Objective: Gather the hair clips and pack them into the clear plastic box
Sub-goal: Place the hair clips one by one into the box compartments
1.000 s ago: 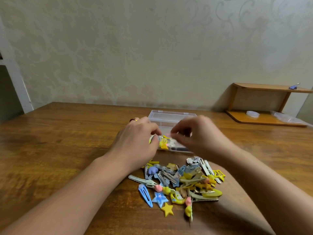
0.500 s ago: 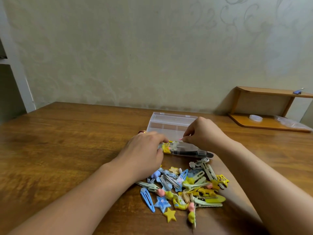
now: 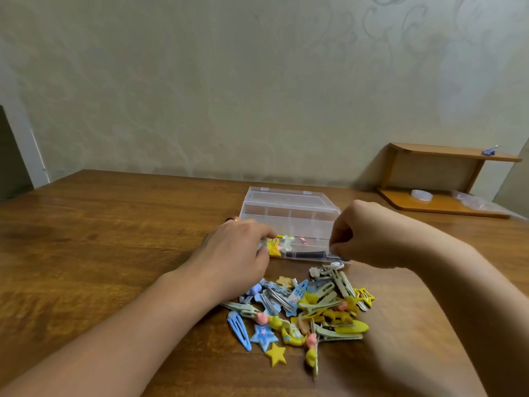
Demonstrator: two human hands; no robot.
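The clear plastic box (image 3: 289, 216) lies open on the wooden table (image 3: 114, 239), its lid folded back toward the wall. Inside, yellow clips (image 3: 275, 245) sit at the left, a small pink clip (image 3: 302, 240) in the middle and a long black clip (image 3: 307, 255) along the front. My left hand (image 3: 237, 253) holds the box's front left corner between thumb and forefinger. My right hand (image 3: 363, 236) hovers at the front right corner, fingers curled together, nothing visible in them. A pile of hair clips (image 3: 300, 308), blue, yellow and green, lies in front of the box between my forearms.
A small wooden shelf (image 3: 443, 206) stands on the table at the back right against the wall. It carries a purple clip (image 3: 490, 151) on top, and a white round item (image 3: 421, 194) and a plastic bag (image 3: 472, 200) below. The wall runs close behind the box.
My right hand carried a small pink clip over the box and drew back to the front right corner. The pink clip now lies inside. My left hand stayed at the left corner.
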